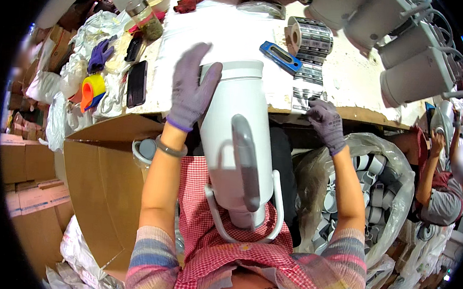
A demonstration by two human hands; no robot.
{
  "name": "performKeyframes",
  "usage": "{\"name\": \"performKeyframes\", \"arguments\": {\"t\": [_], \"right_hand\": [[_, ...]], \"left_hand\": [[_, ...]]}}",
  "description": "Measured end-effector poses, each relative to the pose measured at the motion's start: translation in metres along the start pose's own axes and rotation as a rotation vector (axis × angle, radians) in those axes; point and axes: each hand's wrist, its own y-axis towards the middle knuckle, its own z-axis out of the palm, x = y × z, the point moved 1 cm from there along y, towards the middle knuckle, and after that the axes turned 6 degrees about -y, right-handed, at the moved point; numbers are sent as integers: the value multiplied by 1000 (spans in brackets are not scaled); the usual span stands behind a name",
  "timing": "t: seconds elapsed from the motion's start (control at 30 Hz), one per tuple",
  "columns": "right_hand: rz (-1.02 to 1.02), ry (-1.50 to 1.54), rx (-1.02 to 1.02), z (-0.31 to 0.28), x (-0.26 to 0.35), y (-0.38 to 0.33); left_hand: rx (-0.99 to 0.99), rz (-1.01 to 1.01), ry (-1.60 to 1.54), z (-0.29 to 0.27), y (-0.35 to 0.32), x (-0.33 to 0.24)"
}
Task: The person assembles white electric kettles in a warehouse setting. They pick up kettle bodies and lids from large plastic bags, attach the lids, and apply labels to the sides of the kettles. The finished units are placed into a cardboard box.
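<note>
A large pale grey tumbler point(220, 112) lies across my lap, its base end against the table edge. It has a darker grey side handle point(245, 163) and a looped carry handle point(277, 204) at the end toward me. My left hand point(192, 90), in a grey-purple glove, is beside the base with fingers stretched and spread; its thumb touches the tumbler's rim. At the table edge my right hand point(326, 123), gloved alike, is closed in a pinch at the end of a printed label strip point(303, 96). This strip runs from a label roll point(311, 38).
A blue box cutter point(280, 58) lies beside the strip. Several grey tumblers point(418, 81) stand at the far right. A plastic-lined bag of grey lids point(376, 188) is at my right, an open carton point(106, 190) at my left. A phone point(137, 84) rests on the table. Another person point(443, 192) works at right.
</note>
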Motion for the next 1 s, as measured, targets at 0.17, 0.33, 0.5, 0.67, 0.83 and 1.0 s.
{"name": "performKeyframes", "arguments": {"t": [0.17,0.33,0.5,0.67,0.83,1.0], "right_hand": [[-139,152,300,-90,53,10],[56,1034,308,-120,107,68],[-23,991,546,-84,138,137],[54,979,681,-78,151,151],[33,901,659,-72,153,151],[-40,706,591,-79,162,153]], "left_hand": [[100,-235,-307,8,-14,15],[100,-161,-223,11,-7,3],[106,-173,-211,18,-3,-5],[98,-157,-195,14,-5,-1],[102,-119,-197,12,-5,2],[89,-151,-237,13,-5,3]]}}
